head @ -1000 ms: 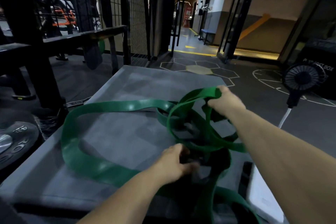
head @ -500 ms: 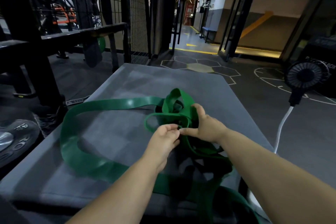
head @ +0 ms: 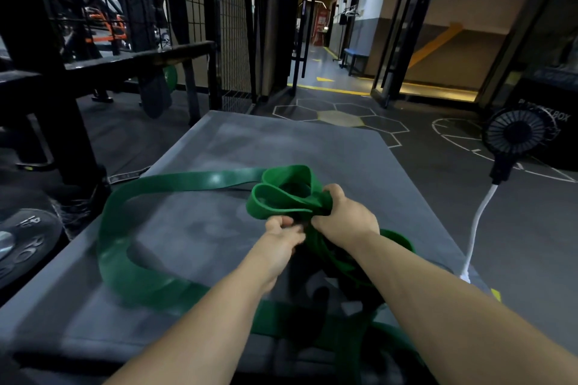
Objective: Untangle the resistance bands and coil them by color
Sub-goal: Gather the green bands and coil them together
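A wide, flat green band (head: 275,211) lay folded into short stacked loops at frame centre, with one long loop sweeping out to the lower left. Blurred dark strands (head: 336,262) tangled with it at lower centre.

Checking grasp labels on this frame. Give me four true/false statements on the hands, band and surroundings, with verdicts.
1. The right hand grips folded loops of the green band. True.
2. The left hand lies flat, away from the band. False: its fingers pinch the band right beside the right hand.
3. A long loop of band trails left across the grey pad. True.
4. The fan stands on the pad, left of the hands. False: it is at the right, beyond the pad's edge.
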The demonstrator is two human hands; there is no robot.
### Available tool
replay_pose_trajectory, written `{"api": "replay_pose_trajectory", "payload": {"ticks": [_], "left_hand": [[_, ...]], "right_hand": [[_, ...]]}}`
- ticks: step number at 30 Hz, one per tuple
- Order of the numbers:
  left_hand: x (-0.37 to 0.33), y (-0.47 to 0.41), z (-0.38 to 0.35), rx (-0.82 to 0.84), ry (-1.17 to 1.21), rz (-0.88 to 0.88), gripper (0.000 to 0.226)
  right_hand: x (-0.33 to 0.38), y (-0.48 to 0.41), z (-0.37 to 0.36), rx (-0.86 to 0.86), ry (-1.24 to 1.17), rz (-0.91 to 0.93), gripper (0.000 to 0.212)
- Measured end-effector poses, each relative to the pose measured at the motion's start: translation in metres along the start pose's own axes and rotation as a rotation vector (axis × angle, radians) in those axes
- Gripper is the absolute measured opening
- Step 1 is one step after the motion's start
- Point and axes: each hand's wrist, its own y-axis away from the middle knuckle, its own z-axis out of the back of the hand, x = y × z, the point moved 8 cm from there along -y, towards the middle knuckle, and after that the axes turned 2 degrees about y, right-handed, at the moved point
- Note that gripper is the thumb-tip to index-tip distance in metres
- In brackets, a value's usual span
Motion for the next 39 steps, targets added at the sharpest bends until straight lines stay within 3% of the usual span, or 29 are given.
{"api": "replay_pose_trajectory", "payload": {"ticks": [3,6,9,14,17,20,23,26,29,32,33,37,39], "left_hand": [[0.009,0.005,-0.001,0.052,-0.458,-0.038,0.056],[0.013,0.020,-0.016,0.176,-1.004,-0.153,0.053],[0.019,0.027,-0.024,0.230,-1.282,-0.126,0.060],[0.024,0.030,-0.033,0.303,-1.261,-0.148,0.058],[0.029,0.033,-0.042,0.364,-1.207,-0.136,0.059],[0.031,0.039,-0.056,0.421,-1.221,-0.115,0.068],[0.032,0.046,-0.069,0.446,-1.293,-0.160,0.071],[0.031,0.044,-0.072,0.412,-1.251,-0.218,0.052],[0.031,0.040,-0.069,0.423,-1.253,-0.189,0.042],[0.027,0.041,-0.067,0.460,-1.135,-0.177,0.037],[0.024,0.043,-0.067,0.480,-1.100,-0.175,0.033],[0.010,0.058,-0.058,0.544,-0.972,-0.203,0.030],[0.006,0.066,-0.049,0.536,-0.917,-0.180,0.020]], "right_hand": [[-0.001,-0.009,0.017,-0.049,-0.025,-0.021,0.048],[-0.001,-0.026,0.047,-0.124,-0.002,-0.051,0.050],[0.000,-0.040,0.080,-0.201,0.025,-0.084,0.055],[-0.015,-0.061,0.132,-0.388,0.002,-0.153,0.052],[-0.029,-0.080,0.139,-0.392,0.035,-0.170,0.061],[-0.045,-0.094,0.113,-0.271,0.104,-0.197,0.069],[-0.075,-0.101,0.047,0.030,0.118,-0.282,0.092],[-0.093,-0.100,0.005,0.209,0.163,-0.327,0.092],[-0.081,-0.090,0.018,0.066,0.271,-0.212,0.082],[-0.052,-0.062,0.042,-0.139,0.343,-0.005,0.057],[-0.045,-0.050,0.043,-0.122,0.331,0.029,0.053],[-0.038,0.005,0.005,0.281,0.233,-0.016,0.071],[-0.039,0.029,-0.009,0.389,0.080,-0.078,0.066]]}}
